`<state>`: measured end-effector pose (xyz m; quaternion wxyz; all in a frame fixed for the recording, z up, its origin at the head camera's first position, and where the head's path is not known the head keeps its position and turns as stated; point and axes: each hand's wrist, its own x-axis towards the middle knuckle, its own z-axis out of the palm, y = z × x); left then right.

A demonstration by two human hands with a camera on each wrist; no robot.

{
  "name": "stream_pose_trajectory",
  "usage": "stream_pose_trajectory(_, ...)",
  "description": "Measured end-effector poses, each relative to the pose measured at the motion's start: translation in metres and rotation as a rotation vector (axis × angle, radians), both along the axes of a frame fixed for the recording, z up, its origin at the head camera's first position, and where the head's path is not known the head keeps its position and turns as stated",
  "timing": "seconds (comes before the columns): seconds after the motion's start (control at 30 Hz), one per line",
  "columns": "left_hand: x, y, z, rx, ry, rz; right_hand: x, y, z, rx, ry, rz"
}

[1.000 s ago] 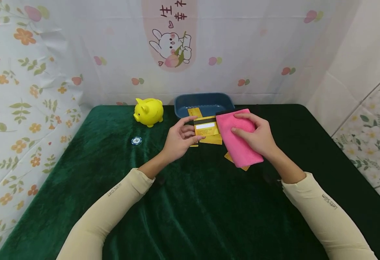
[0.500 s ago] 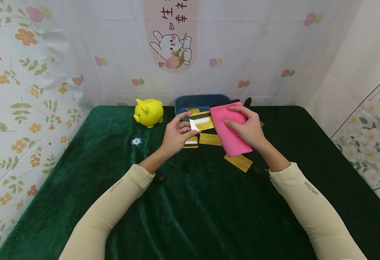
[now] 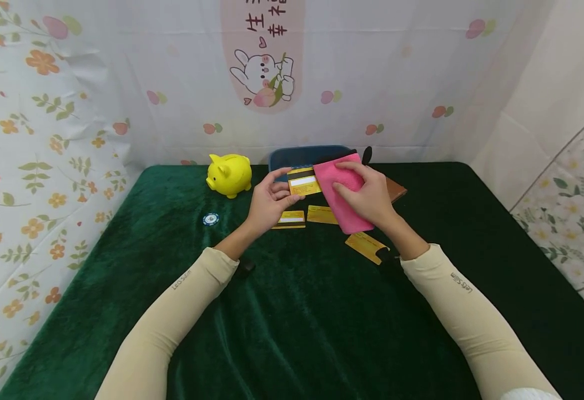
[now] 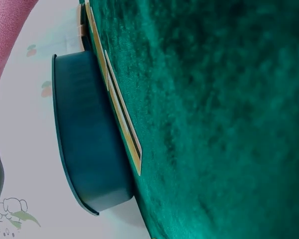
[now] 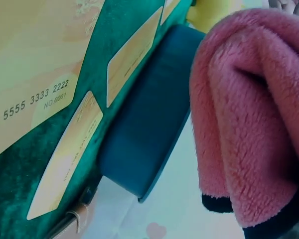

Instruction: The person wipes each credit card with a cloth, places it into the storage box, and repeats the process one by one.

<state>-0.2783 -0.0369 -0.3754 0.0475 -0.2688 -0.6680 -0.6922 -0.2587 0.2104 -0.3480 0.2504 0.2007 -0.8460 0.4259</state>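
My left hand (image 3: 271, 194) pinches a yellow bank card (image 3: 303, 181) between thumb and fingers, its dark stripe and white strip facing up toward me. With my right hand (image 3: 367, 194) I grip a folded pink cloth (image 3: 341, 203), whose edge covers the card's right end. In the right wrist view the fluffy cloth (image 5: 259, 114) shows folds and a dark border. Below the hands, yellow cards lie on the green tablecloth: a striped card (image 3: 290, 220), another card (image 3: 323, 215) partly under the cloth in view, and a tilted card (image 3: 366, 247) nearer me.
Behind the hands stands a blue plastic tray (image 3: 284, 155) against the patterned backdrop. A yellow piggy bank (image 3: 229, 175) and a blue-white poker chip (image 3: 210, 219) are on the left. Partly hidden behind my right hand are a flat brown item (image 3: 396, 190) and a black oval thing (image 3: 367, 155).
Both hands have shifted left and slightly away from me, carrying the card and the cloth. The tilted card and the brown item now show more.
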Motion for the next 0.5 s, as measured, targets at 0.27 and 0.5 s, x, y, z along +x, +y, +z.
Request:
stream_pose_trajectory(0.27,-0.007,0.001,-0.002,-0.023,-0.011,0.039,0.002,-0.007,0.004,0.065,0.053,0.003)
stream_pose_trajectory(0.5,-0.014,0.004,0.001,-0.019,-0.044,0.057,-0.011,0.0,0.003,-0.082,-0.141,0.074)
